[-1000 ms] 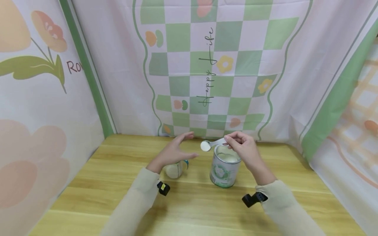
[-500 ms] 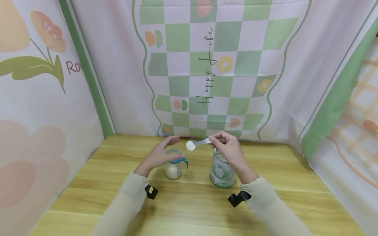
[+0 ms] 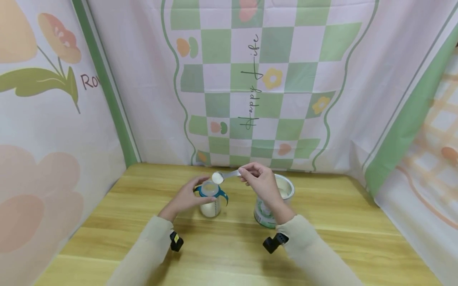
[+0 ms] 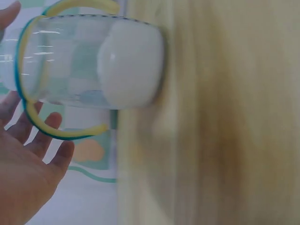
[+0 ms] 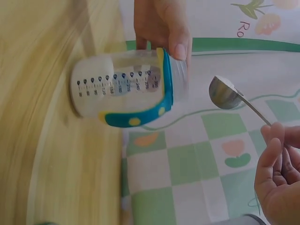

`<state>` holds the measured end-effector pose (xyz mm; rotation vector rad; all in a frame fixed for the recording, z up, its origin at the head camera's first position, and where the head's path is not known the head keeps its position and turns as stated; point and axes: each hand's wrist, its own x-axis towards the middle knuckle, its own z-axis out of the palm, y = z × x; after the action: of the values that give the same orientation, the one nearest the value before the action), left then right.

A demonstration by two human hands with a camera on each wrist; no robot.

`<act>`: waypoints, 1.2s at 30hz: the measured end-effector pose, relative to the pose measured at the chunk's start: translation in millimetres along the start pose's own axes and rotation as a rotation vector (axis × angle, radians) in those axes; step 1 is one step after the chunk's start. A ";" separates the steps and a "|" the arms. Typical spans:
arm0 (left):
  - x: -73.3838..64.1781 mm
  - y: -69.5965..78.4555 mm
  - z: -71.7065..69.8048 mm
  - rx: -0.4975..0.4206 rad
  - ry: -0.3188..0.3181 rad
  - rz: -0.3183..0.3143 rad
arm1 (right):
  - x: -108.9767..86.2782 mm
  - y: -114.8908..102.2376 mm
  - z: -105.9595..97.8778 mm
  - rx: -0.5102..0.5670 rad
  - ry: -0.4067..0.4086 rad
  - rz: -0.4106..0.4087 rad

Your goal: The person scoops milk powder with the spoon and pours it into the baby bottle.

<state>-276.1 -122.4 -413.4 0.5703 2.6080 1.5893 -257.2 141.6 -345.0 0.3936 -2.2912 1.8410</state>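
A clear baby bottle (image 3: 210, 208) with a blue two-handled collar stands uncapped on the table, white powder in its lower part. My left hand (image 3: 184, 198) reaches around its collar, thumb in front and fingers behind. In the left wrist view these fingers (image 4: 54, 120) are spread and only loosely bent beside the bottle's handle. My right hand (image 3: 262, 184) pinches the handle of a metal measuring spoon (image 3: 217, 178), heaped with white powder. In the right wrist view, the spoon's bowl (image 5: 224, 93) is just above the bottle's open mouth, level and apart from it.
To the right of the bottle stands an open milk powder can (image 3: 264, 214), partly hidden by my right hand and wrist. The wooden table (image 3: 229, 254) ends at a patterned curtain (image 3: 247, 99) at the back.
The right hand has carried the full spoon leftward from above the can to over the bottle. The left hand has moved left and lower, coming around the bottle's collar.
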 end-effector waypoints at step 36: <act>-2.5 -12.1 6.3 -0.051 0.001 -0.126 | -10.1 27.3 36.4 -0.305 0.010 -0.445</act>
<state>-276.0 -122.8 -427.3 0.3939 2.5397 1.6124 -255.2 112.4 -381.4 0.7654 -2.1998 1.2604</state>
